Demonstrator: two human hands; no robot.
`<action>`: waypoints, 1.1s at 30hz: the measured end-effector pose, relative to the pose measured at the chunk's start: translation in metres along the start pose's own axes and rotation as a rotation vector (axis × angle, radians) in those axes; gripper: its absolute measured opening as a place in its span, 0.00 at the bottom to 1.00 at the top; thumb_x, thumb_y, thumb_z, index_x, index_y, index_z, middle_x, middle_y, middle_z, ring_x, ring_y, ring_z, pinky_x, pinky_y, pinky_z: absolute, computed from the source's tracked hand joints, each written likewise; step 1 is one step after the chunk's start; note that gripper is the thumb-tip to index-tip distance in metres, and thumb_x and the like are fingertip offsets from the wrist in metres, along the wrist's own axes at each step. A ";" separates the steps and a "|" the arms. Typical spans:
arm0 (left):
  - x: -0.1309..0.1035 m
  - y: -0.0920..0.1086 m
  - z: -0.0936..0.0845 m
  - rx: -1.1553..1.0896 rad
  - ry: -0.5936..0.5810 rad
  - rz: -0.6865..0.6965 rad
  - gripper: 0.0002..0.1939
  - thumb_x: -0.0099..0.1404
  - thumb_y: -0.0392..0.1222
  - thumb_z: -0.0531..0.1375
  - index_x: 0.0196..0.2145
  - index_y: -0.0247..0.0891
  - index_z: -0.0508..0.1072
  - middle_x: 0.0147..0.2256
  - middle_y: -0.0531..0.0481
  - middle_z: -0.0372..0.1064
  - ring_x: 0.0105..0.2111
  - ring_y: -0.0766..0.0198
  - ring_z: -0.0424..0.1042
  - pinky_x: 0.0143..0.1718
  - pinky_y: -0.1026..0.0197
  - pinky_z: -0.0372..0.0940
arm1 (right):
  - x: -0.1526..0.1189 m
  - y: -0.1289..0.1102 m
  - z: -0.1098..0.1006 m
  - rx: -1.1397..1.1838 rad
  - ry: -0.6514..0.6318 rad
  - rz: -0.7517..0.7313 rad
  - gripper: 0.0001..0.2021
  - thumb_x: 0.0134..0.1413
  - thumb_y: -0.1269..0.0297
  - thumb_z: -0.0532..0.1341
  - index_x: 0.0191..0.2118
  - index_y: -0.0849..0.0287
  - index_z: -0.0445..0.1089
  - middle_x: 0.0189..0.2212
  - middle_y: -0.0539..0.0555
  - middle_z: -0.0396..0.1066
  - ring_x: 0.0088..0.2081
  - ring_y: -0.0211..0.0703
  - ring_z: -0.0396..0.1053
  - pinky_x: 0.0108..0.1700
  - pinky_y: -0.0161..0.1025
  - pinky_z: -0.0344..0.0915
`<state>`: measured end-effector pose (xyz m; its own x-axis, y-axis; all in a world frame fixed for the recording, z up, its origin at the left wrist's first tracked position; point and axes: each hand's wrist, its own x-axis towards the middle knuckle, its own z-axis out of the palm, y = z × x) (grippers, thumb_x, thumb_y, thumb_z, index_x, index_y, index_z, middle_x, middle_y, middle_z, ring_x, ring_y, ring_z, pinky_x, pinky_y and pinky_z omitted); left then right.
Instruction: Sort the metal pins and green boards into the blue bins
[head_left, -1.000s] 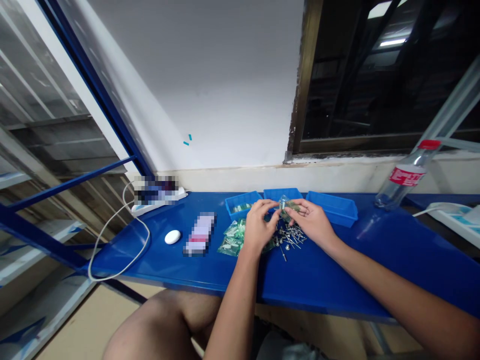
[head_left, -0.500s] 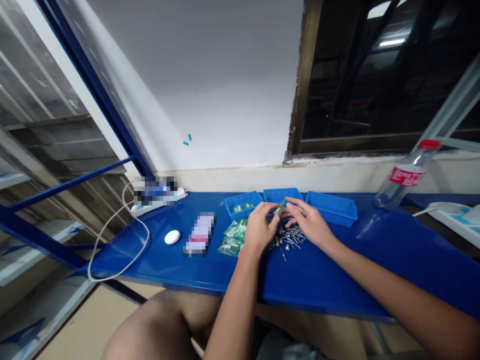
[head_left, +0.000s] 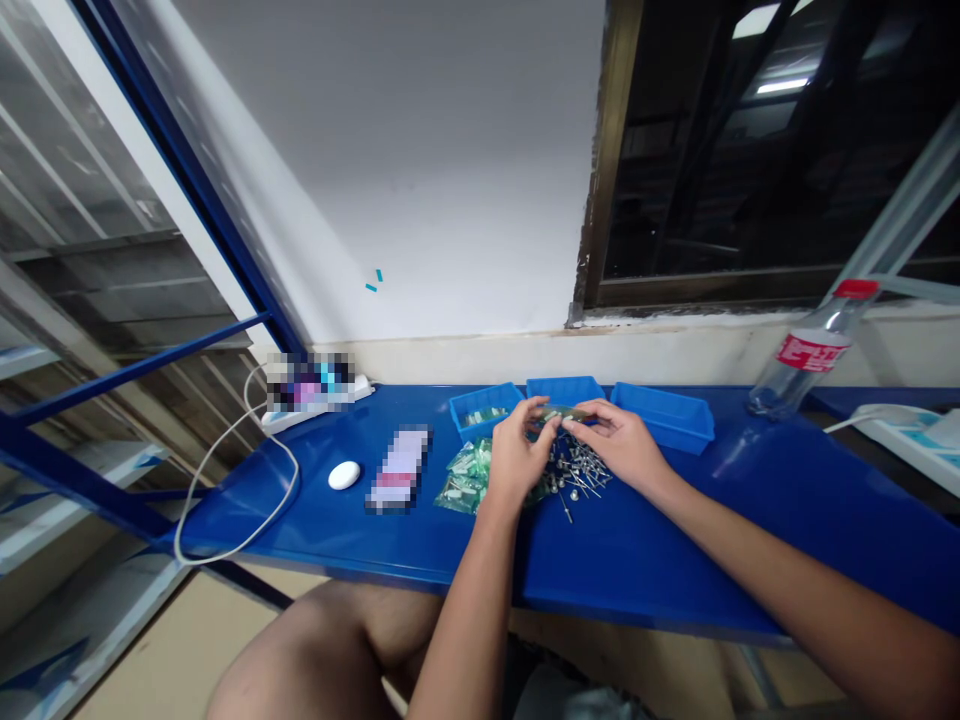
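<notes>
My left hand and my right hand are closed on opposite ends of a small green plastic packet, stretched level between them. Pale bits show at the packet, too small to name. Below and behind the fingers lies a loose pile of metal blind rivets. Several green plastic packets with white pieces inside lie left of my left hand, which partly covers them. The left blue bin holds similar small greenish-white pieces.
A middle blue bin and a right blue bin stand along the wall. On the blue table are a white oval object, a blurred-out flat item, a power strip with a cable and a red-capped bottle.
The packet was tilted up in my left fingers, with my right fingers loosely beside it. Now it lies level, and my right hand has closed on its right end.
</notes>
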<state>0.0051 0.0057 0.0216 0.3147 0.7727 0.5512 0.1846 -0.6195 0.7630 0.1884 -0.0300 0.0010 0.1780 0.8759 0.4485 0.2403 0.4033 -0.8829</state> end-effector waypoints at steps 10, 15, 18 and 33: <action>-0.001 0.004 -0.001 0.065 -0.060 0.093 0.12 0.73 0.48 0.63 0.48 0.40 0.79 0.48 0.45 0.77 0.43 0.59 0.78 0.45 0.58 0.75 | -0.002 0.007 0.000 0.041 0.005 0.082 0.16 0.56 0.56 0.71 0.46 0.57 0.75 0.39 0.56 0.80 0.39 0.47 0.79 0.39 0.41 0.77; -0.001 -0.003 0.001 0.088 -0.057 0.076 0.15 0.70 0.47 0.67 0.52 0.40 0.78 0.51 0.44 0.77 0.47 0.57 0.78 0.49 0.56 0.76 | -0.005 0.006 0.005 -0.019 -0.100 -0.007 0.18 0.54 0.63 0.70 0.52 0.54 0.74 0.50 0.58 0.78 0.47 0.49 0.79 0.46 0.43 0.78; 0.001 -0.005 -0.001 0.105 -0.030 0.093 0.10 0.73 0.40 0.62 0.49 0.40 0.80 0.48 0.45 0.79 0.47 0.57 0.78 0.50 0.56 0.75 | -0.005 0.003 0.006 -0.037 -0.118 -0.036 0.15 0.59 0.58 0.69 0.50 0.54 0.76 0.48 0.59 0.78 0.48 0.51 0.78 0.46 0.45 0.79; 0.003 -0.007 0.003 -0.233 -0.026 -0.116 0.18 0.68 0.43 0.68 0.54 0.39 0.78 0.39 0.47 0.80 0.37 0.61 0.80 0.43 0.60 0.75 | 0.002 0.002 0.001 0.033 0.008 0.028 0.25 0.56 0.52 0.71 0.57 0.55 0.73 0.49 0.60 0.78 0.52 0.53 0.76 0.53 0.50 0.76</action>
<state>0.0070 0.0117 0.0170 0.3280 0.8312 0.4489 0.0023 -0.4759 0.8795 0.1882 -0.0271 -0.0003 0.1922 0.8849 0.4242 0.2037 0.3869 -0.8994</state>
